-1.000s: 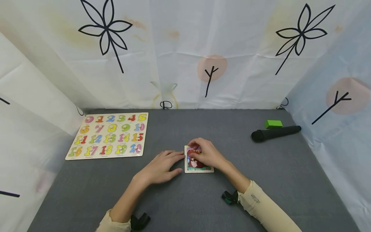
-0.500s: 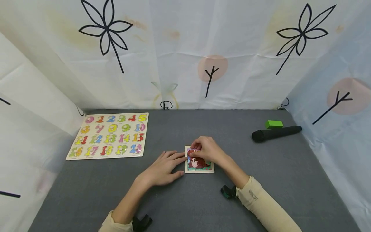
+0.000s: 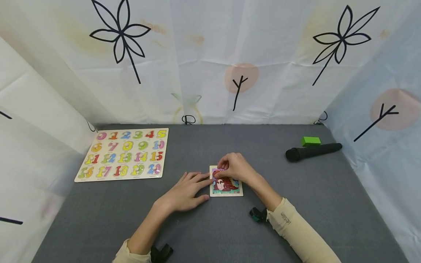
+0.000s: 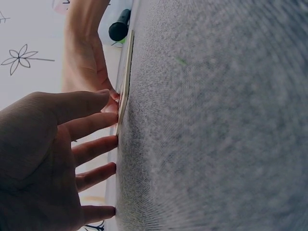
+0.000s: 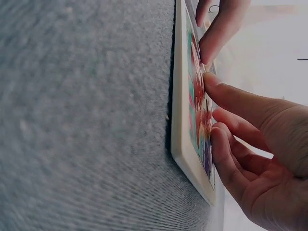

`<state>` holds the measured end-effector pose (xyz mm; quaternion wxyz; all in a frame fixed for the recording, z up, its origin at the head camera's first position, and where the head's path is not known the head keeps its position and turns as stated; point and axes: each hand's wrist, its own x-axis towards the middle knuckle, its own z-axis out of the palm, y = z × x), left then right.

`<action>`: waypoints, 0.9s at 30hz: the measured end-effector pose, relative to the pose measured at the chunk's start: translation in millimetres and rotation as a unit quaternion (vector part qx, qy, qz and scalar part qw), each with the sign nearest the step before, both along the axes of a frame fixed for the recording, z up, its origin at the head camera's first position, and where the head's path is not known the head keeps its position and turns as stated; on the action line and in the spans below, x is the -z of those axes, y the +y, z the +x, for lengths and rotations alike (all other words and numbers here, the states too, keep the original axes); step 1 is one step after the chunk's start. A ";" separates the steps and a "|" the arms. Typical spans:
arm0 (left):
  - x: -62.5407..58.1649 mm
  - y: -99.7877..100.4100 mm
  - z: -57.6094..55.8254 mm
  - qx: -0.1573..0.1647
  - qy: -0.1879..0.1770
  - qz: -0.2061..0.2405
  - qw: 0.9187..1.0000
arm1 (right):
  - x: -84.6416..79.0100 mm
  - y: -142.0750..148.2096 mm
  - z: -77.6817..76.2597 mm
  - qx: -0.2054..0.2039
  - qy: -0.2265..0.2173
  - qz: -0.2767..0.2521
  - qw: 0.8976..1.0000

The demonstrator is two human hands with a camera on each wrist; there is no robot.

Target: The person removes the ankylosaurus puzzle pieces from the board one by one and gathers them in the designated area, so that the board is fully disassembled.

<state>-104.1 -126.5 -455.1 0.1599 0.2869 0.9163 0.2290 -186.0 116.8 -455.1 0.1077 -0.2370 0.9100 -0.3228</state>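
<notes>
- Small change: the left hand (image 3: pixel 185 191) had its fingertips beside the picture board (image 3: pixel 227 186) a second ago, now one's over its left edge.
- Looks to me like that steadies the board for the other hand's work.
- Left grip: fingers spread, clamped on nothing.
- Right hand (image 3: pixel 238 170): thumb and fingertips apart, touching the picture (can't tell if they're pinching a piece, tbh).
- Board's lying flat mid-bench (image 3: pixel 197 233).

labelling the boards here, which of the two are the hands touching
The small picture board, touched by the left hand and right hand; the larger number board lies apart, farther to the person's left.
</notes>
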 end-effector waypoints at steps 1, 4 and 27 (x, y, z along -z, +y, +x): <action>-0.2 0.1 0.2 0.000 -0.001 0.000 1.000 | -0.6 -0.2 0.5 0.003 0.002 0.002 1.000; -0.7 0.5 0.6 -0.001 -0.001 0.001 1.000 | -2.1 -0.4 1.2 0.005 0.005 0.003 1.000; 0.3 0.7 1.9 -0.001 0.003 -0.001 1.000 | -7.2 -4.7 3.2 -0.031 0.033 0.043 0.998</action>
